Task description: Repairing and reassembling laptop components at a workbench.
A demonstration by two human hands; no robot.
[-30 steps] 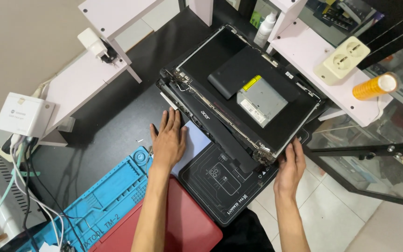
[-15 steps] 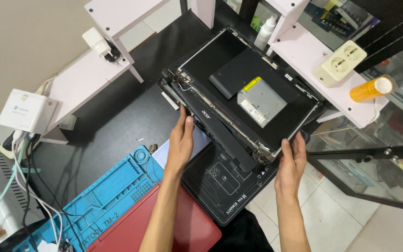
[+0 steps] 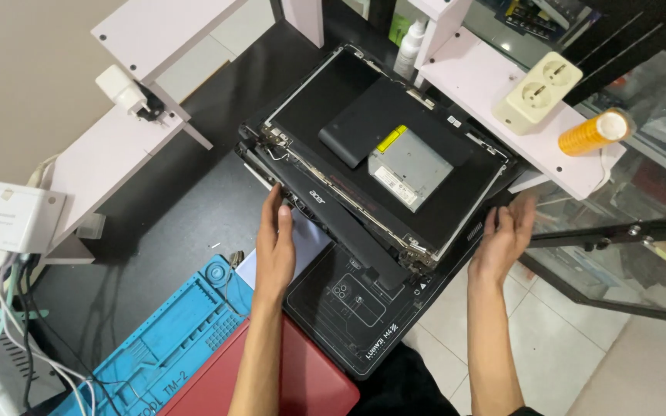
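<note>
- The black desk fills the middle of the frame; pale shelf units stand at upper left and upper right.
- The dismantled laptop lies at centre, slightly above the middle, partly over a black work mat. Its long axis runs diagonally from upper left to lower right, with the hinge edge facing lower left.
- A flat black cover and a silver drive lie loose on the laptop.
- The left hand, fingers straight and together, presses flat on the near-left edge; it grips nothing.
- The right hand, fingers spread wide, cups the lower-right corner.
- Judged: shifting it well means both hands moving evenly, keeping it level so the loose parts stay put.
- A blue tool tray and a red mat sit at lower left.
</note>
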